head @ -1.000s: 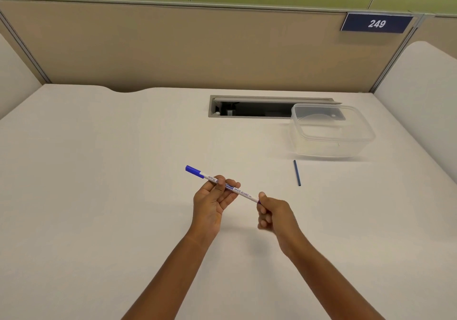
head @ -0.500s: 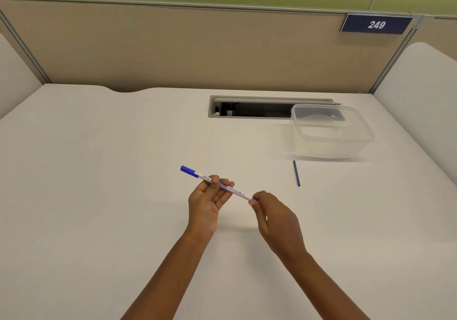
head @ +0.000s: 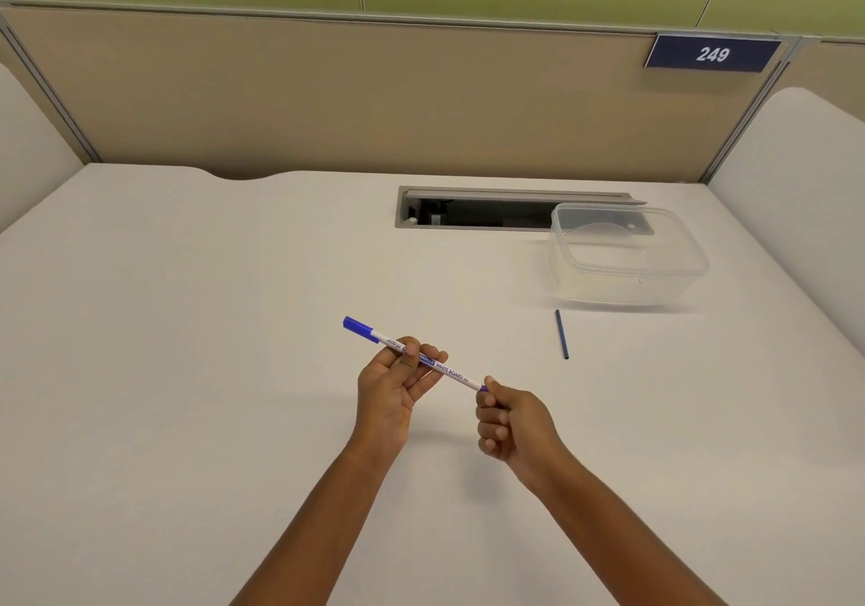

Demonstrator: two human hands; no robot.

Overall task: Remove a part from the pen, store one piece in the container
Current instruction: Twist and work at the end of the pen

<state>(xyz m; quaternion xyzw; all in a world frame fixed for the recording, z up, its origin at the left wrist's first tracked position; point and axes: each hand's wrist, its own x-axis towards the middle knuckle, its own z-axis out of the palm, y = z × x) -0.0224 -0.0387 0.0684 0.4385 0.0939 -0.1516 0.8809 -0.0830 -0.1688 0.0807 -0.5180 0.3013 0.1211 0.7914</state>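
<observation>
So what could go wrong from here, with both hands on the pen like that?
The right hand pinches only the small blue end piece of the pen, so it may slip out of that grip and roll across the desk. The clear container sits far off to the right, so the piece could drop on the way.

Container [head: 627, 273]: mouth open and uncovered. A thin blue rod [head: 561, 334] lies just in front; a cable slot [head: 472, 214] sits behind-left. Tabletop [head: 187, 371] left of it bare.
</observation>
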